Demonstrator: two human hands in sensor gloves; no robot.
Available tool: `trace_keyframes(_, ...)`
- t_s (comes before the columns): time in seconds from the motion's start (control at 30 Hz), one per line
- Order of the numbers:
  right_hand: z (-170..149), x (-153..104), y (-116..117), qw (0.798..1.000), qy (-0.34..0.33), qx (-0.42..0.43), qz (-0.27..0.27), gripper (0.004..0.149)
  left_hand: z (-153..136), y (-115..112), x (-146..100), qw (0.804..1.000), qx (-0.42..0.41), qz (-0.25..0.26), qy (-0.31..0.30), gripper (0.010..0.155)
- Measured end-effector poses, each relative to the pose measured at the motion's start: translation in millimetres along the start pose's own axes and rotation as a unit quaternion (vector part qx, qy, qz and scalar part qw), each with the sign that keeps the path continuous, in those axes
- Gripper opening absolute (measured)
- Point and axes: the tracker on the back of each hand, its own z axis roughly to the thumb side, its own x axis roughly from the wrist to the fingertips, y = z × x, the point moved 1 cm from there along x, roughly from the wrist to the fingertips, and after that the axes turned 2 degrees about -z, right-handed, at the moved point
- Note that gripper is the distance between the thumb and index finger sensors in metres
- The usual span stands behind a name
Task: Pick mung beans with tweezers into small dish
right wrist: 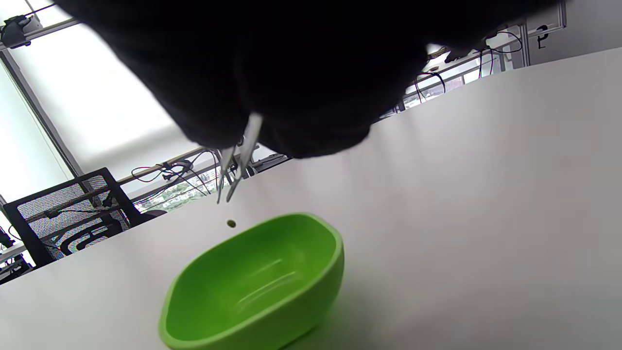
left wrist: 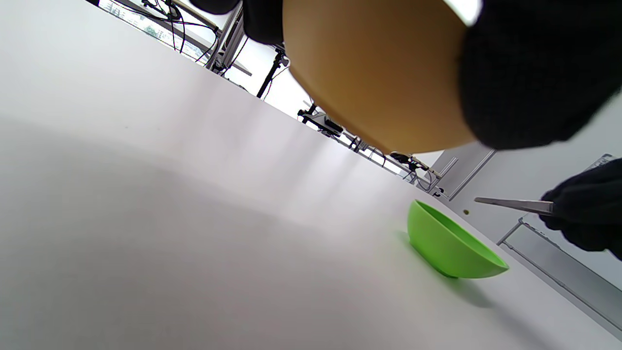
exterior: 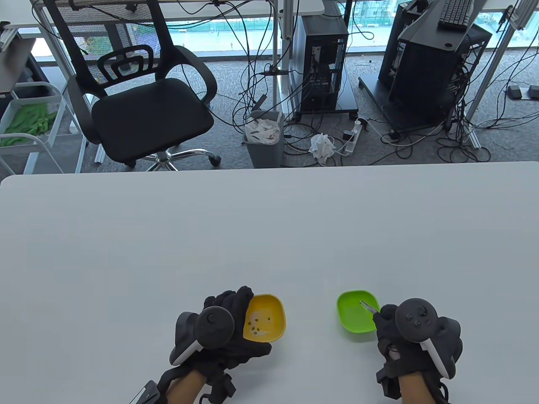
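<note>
Table view: the left hand (exterior: 227,328) grips the near-left side of the yellow dish (exterior: 266,323), which holds a handful of beans (exterior: 256,325) amid pale residue. Well apart to the right sits the green dish (exterior: 357,316) on the desk (exterior: 269,235). The right hand (exterior: 404,336) pinches the tweezers (exterior: 369,306), whose tips reach over the green dish. No bean can be made out inside it from here.

Left wrist view: the yellow dish (left wrist: 379,73) fills the top, seen from beneath and lifted clear of the desk (left wrist: 146,218), with dark gloved fingers (left wrist: 539,73) wrapped round its side. Farther off stands the green dish (left wrist: 449,248); above it the tweezers (left wrist: 515,205) stick out level from the right hand (left wrist: 585,214). A small dark speck hangs just under their tips, probably a bean in mid-air, though it is too small to be sure.

Right wrist view: the tweezers (right wrist: 238,163) hang from the gloved right hand (right wrist: 272,73), tips a little apart and holding nothing. A single bean (right wrist: 231,223) is just below them, above the far rim of the green dish (right wrist: 257,287), whose visible inside looks bare.

Judging by this, the task is at its start: one bean is being dropped, and the several in the yellow dish are left to move.
</note>
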Motion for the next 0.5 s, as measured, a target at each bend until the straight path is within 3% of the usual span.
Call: trace_keyframes(0.5,1.9,-0.6,3.6,1.000,-0.010,0.015,0.008,0.036,-0.4,-1.1,-1.0,1.000,0.005,0.002,0.007,0.124)
